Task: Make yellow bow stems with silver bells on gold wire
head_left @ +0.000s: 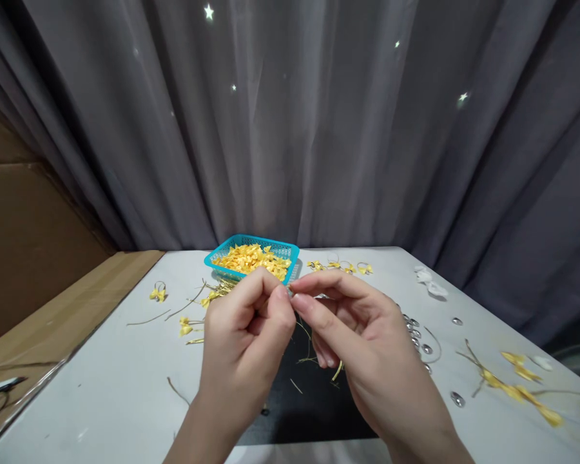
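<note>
Above the black mat (pixel 319 412), my left hand (pixel 249 332) is closed, thumb and forefinger pinched together. My right hand (pixel 362 328) meets it fingertip to fingertip, also in a pinch. Whatever sits between the fingertips is tiny and mostly covered; I cannot make it out. Just below my right fingers a short piece of gold cord (pixel 337 371) shows, and I cannot tell whether it is held or lies on the mat. Behind the hands stands a blue plastic basket (pixel 239 237) heaped with small yellow ribbon bows (pixel 251 258).
Gold cords (pixel 222 288) and loose bows (pixel 185 327) lie left on the white table (pixel 125 361). Several silvery oval pieces (pixel 426 348) are scattered right, near more yellow bows (pixel 517 390) and white scraps (pixel 432 283). Cardboard (pixel 38 309) borders the left; a grey curtain (pixel 280 129) hangs behind.
</note>
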`<action>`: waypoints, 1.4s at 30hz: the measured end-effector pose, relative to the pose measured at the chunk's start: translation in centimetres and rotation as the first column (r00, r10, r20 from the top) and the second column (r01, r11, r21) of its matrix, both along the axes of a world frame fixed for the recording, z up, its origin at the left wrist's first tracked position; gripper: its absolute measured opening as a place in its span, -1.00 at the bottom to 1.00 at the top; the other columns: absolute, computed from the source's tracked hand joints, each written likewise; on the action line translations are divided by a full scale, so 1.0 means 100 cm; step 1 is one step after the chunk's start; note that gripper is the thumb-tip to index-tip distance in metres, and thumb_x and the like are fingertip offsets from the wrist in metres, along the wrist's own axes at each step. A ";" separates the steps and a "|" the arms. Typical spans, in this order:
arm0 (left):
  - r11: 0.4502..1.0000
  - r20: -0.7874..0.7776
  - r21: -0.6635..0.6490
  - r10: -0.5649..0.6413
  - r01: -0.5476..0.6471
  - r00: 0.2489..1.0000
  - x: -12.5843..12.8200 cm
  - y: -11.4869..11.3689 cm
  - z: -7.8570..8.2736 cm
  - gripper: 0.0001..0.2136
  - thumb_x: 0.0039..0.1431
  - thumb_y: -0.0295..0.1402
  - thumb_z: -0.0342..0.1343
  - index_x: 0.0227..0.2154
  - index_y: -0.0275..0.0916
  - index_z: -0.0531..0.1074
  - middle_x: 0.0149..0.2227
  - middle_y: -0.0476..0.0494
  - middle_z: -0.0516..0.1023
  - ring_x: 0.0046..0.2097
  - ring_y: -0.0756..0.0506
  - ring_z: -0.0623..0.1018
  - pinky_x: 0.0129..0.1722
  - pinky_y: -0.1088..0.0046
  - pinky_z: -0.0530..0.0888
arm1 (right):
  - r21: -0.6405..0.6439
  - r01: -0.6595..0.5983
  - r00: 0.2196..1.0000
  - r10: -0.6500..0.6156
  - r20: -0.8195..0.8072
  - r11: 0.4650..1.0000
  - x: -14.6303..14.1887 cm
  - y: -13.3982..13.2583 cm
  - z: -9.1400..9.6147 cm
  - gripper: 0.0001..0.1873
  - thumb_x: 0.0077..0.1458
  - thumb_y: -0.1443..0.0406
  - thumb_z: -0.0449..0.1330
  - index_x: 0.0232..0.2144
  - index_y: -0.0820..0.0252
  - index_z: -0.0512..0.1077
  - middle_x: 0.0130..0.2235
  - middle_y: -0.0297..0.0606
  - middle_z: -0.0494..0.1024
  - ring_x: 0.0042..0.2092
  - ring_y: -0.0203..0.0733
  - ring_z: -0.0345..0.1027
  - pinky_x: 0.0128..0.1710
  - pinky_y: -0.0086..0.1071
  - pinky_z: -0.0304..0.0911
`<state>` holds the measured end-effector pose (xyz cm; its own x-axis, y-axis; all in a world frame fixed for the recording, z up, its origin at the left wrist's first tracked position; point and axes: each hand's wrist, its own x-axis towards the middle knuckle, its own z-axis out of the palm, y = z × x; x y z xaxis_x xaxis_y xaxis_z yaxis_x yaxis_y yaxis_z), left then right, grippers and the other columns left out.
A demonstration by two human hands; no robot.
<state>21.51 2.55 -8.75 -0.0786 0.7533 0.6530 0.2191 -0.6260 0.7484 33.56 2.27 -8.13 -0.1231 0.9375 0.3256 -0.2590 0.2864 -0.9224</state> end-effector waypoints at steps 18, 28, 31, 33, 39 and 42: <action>1.000 0.003 0.000 -0.004 0.004 1.000 -0.001 0.000 -0.002 -0.73 0.22 -0.40 0.00 -0.60 -0.24 0.22 -0.59 0.07 0.18 -0.52 0.07 0.19 -0.56 0.62 0.20 | -0.005 0.001 1.000 -0.001 -0.004 1.000 -0.001 0.001 -0.001 -0.98 0.09 0.27 0.27 -0.37 0.04 0.52 -0.50 -0.47 0.40 -0.59 -0.56 0.10 -0.63 -0.78 0.15; 1.000 0.005 0.006 -0.006 0.006 1.000 0.000 0.000 -0.001 -0.74 0.21 -0.42 0.00 -0.61 -0.24 0.21 -0.60 0.08 0.18 -0.54 0.09 0.19 -0.59 0.63 0.18 | 0.000 -0.004 1.000 0.004 -0.009 1.000 0.000 0.001 -0.001 -0.98 0.09 0.27 0.26 -0.37 0.01 0.52 -0.47 -0.47 0.43 -0.59 -0.56 0.09 -0.63 -0.79 0.16; 1.000 0.010 0.001 -0.013 0.013 1.000 0.001 0.000 0.000 -0.74 0.21 -0.42 0.00 -0.60 -0.23 0.22 -0.62 0.08 0.16 -0.55 0.09 0.18 -0.60 0.63 0.18 | -0.002 0.000 1.000 0.000 -0.005 1.000 0.001 0.000 -0.001 -0.97 0.09 0.26 0.26 -0.36 0.00 0.52 -0.45 -0.47 0.44 -0.58 -0.56 0.10 -0.62 -0.78 0.17; 1.000 0.015 -0.002 -0.012 0.012 1.000 0.002 0.000 -0.001 -0.74 0.21 -0.42 -0.01 -0.61 -0.23 0.21 -0.64 0.09 0.14 -0.57 0.09 0.16 -0.61 0.62 0.16 | -0.008 0.006 1.000 -0.006 0.001 1.000 0.001 0.000 -0.001 -0.97 0.09 0.25 0.26 -0.37 0.01 0.52 -0.47 -0.47 0.41 -0.58 -0.55 0.09 -0.63 -0.78 0.16; 1.000 0.008 -0.006 -0.001 0.001 1.000 0.002 -0.001 -0.001 -0.74 0.19 -0.42 -0.01 -0.61 -0.23 0.21 -0.64 0.08 0.15 -0.58 0.08 0.16 -0.63 0.59 0.15 | -0.016 0.010 1.000 -0.010 0.014 1.000 -0.001 0.000 -0.001 -0.96 0.09 0.25 0.26 -0.36 0.05 0.52 -0.46 -0.44 0.41 -0.58 -0.54 0.09 -0.64 -0.76 0.16; 0.999 0.033 -0.044 0.008 -0.006 0.999 0.003 -0.002 0.000 -0.74 0.18 -0.40 0.00 -0.62 -0.23 0.21 -0.63 0.06 0.16 -0.56 0.07 0.18 -0.63 0.57 0.14 | -0.022 0.003 1.000 -0.003 0.009 1.000 -0.002 0.000 0.000 -0.96 0.08 0.26 0.27 -0.36 0.07 0.52 -0.45 -0.43 0.42 -0.59 -0.54 0.08 -0.64 -0.74 0.15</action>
<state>21.82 2.38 -8.74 -0.1052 0.7806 0.6161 0.1978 -0.5907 0.7822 33.40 2.30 -8.15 -0.1228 0.9448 0.3038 -0.2498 0.2668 -0.9308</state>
